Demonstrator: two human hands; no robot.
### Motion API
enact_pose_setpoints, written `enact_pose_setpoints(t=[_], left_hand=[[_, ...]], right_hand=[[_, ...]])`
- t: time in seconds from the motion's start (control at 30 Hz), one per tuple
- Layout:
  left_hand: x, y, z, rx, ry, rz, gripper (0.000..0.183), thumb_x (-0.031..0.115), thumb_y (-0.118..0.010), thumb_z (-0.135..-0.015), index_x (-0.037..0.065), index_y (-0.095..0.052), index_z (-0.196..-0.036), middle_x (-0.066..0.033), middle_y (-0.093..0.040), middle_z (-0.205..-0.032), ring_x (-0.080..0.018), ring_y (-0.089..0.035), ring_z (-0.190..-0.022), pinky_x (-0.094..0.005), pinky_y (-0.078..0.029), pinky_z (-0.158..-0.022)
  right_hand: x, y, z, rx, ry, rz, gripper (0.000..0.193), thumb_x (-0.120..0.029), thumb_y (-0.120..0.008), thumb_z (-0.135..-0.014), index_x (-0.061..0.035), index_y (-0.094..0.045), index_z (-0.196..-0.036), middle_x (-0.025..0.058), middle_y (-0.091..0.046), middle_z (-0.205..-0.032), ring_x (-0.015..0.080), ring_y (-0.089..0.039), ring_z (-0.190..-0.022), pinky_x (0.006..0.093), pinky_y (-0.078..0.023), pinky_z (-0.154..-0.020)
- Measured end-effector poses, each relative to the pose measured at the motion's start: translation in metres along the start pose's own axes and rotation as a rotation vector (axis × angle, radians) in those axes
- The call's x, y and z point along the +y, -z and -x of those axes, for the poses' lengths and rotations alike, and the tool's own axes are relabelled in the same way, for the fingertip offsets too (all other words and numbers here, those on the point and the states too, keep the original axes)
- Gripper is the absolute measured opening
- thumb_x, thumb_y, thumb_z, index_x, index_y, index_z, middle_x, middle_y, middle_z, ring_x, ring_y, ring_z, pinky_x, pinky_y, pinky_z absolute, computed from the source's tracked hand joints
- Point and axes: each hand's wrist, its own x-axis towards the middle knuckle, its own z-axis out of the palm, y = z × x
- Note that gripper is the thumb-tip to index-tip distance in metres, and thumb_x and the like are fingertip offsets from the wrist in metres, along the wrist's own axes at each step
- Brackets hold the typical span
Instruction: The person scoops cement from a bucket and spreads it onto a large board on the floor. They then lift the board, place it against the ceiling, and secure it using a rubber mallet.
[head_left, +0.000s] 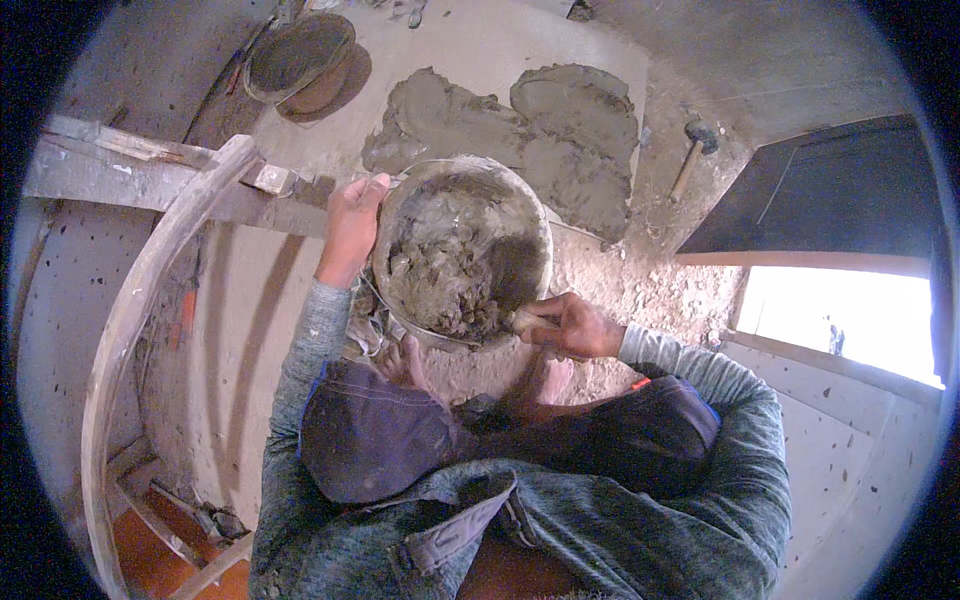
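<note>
Rough, dusty floor point(645, 290) carries a bucket point(545, 245) of wet grey mortar point(440, 250), just beyond the person's feet point(555, 380). The left hand point(352, 222) holds its left rim; the right hand point(580, 328) is closed around a pale handle point(531, 320) at the near right edge, its far end unclear. Farther off, spread mortar point(575, 130) lies between a hammer point(690, 165) on the right and a basin point(322, 85) on the left.

We wear a mottled grey-green long-sleeved shirt point(650, 530) and dark purplish bottoms point(370, 435) with blue edging point(715, 424) and an orange mark point(641, 383).
</note>
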Motion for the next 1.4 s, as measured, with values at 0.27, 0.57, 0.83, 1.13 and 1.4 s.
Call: enact_pose_setpoints(t=[0.27,0.57,0.83,1.13,1.4], left_hand=[[-0.021,0.033,-0.006,-0.017,0.060,-0.006,0.036,0.027,-0.056,-0.097,-0.002,-0.062,-0.077,0.0029,-0.055,-0.071,-0.0079,-0.044,-0.067,-0.0284,-0.038,-0.060],[-0.059,0.058,-0.016,-0.026,0.173,0.236,0.030,0.025,-0.058,-0.097,0.003,-0.064,-0.077,0.0028,-0.059,-0.074,-0.0081,-0.049,-0.068,-0.0274,-0.040,-0.061],[-0.085,0.081,-0.032,-0.076,0.122,0.149,0.034,0.030,-0.056,-0.096,0.006,-0.058,-0.072,0.0028,-0.055,-0.073,-0.0094,-0.046,-0.069,-0.0280,-0.038,-0.063],[-0.045,0.082,-0.021,0.030,0.018,-0.341,0.048,0.036,-0.053,-0.098,-0.002,-0.045,-0.070,-0.0051,-0.043,-0.064,-0.0140,-0.038,-0.066,-0.0348,-0.035,-0.060],[-0.029,0.069,-0.026,0.050,0.060,-0.466,0.046,0.032,-0.053,-0.098,0.001,-0.036,-0.070,-0.0031,-0.031,-0.065,-0.0133,-0.033,-0.066,-0.0347,-0.032,-0.059]], right_hand=[[-0.024,0.020,-0.002,0.049,0.102,0.082,0.027,-0.023,-0.061,-0.095,-0.0057,-0.067,-0.114,0.0027,-0.069,-0.084,0.0090,-0.061,-0.069,0.0275,-0.052,-0.063],[-0.082,0.061,0.006,0.396,0.003,0.133,0.033,-0.027,-0.067,-0.085,-0.0043,-0.070,-0.109,0.0046,-0.072,-0.093,0.0112,-0.063,-0.084,0.0287,-0.051,-0.077],[-0.085,0.112,-0.014,0.658,-0.019,-0.092,0.030,-0.027,-0.061,-0.086,-0.0021,-0.070,-0.100,0.0031,-0.069,-0.080,0.0120,-0.062,-0.071,0.0293,-0.049,-0.066],[-0.064,0.245,-0.077,1.092,0.010,0.171,0.025,-0.020,-0.063,-0.084,0.0003,-0.068,-0.098,0.0018,-0.062,-0.072,0.0092,-0.057,-0.059,0.0265,-0.046,-0.055],[0.038,0.406,-0.180,1.436,-0.332,1.105,0.034,-0.022,-0.064,-0.080,-0.0077,-0.060,-0.110,0.0207,-0.066,-0.094,0.0401,-0.067,-0.084,0.0514,-0.053,-0.072]])
